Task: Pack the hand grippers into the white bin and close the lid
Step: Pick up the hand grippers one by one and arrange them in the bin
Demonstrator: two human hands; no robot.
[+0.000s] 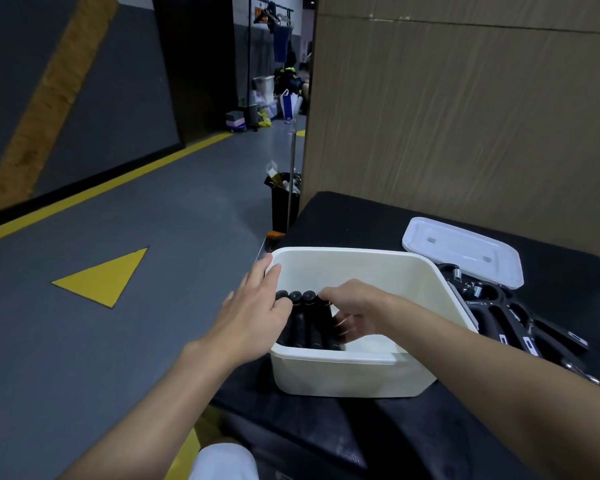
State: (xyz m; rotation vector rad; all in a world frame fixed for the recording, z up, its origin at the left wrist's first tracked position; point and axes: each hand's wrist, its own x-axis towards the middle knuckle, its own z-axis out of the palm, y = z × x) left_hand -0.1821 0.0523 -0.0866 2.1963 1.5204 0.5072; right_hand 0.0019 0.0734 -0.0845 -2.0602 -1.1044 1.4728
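The white bin (pixel 347 372) stands open on a black table. Inside, against its left wall, black hand grippers (pixel 303 323) stand side by side with their handle ends up. My left hand (pixel 253 313) lies over the bin's left rim, fingers straight, touching the leftmost handle ends. My right hand (pixel 352 313) reaches into the bin with curled fingers round the rightmost hand gripper. The white lid (pixel 465 251) lies flat behind the bin to the right. More black hand grippers (pixel 510 318) lie on the table right of the bin.
The black table (pixel 361 216) ends just left of the bin, with grey floor and yellow markings (pixel 104 277) beyond. A brown panel wall (pixel 465 116) rises behind the table. A black waste bin (pixel 284 199) stands by the table's far left corner.
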